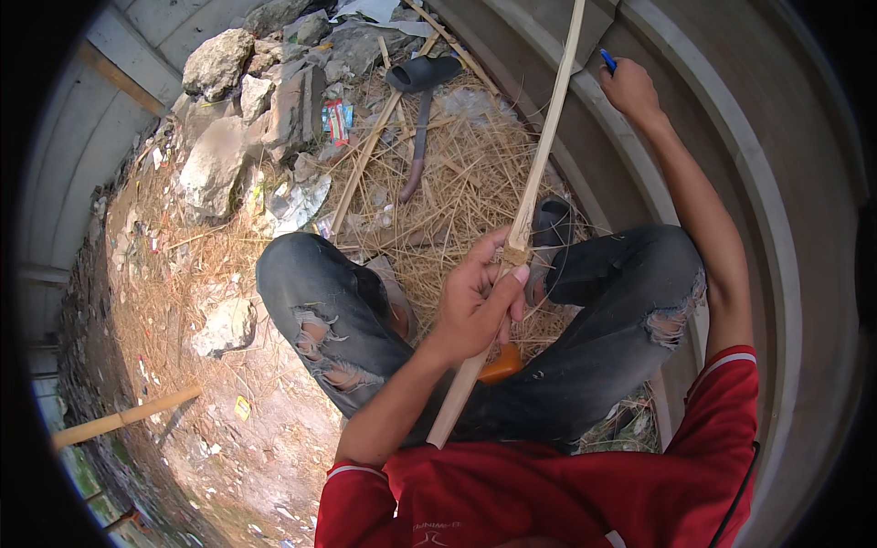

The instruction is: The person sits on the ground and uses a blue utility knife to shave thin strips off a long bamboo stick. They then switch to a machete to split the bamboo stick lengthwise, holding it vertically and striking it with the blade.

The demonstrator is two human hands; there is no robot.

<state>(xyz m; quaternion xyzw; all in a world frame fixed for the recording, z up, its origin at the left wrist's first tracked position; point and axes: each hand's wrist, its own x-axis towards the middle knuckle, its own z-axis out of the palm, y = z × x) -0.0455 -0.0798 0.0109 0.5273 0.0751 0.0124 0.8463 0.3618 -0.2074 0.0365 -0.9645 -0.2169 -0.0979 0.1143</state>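
Note:
My left hand [477,297] grips a long pale bamboo strip [539,164] near its lower part, above my lap. The strip runs from my waist up and away past the top of the picture. My right hand [628,89] is stretched out to the far right, holding a small blue pen-like object [608,60] against the grey concrete surface [713,110]. I sit with my knees apart in torn dark jeans [329,301] and a red shirt.
Dry straw and bamboo shavings [457,183] cover the ground between my feet. A long-handled tool [417,146], a black sandal [425,73], loose bamboo sticks [365,160], rocks [219,110] and litter lie ahead. An orange object [501,365] sits under my legs. A bamboo pole [123,418] lies lower left.

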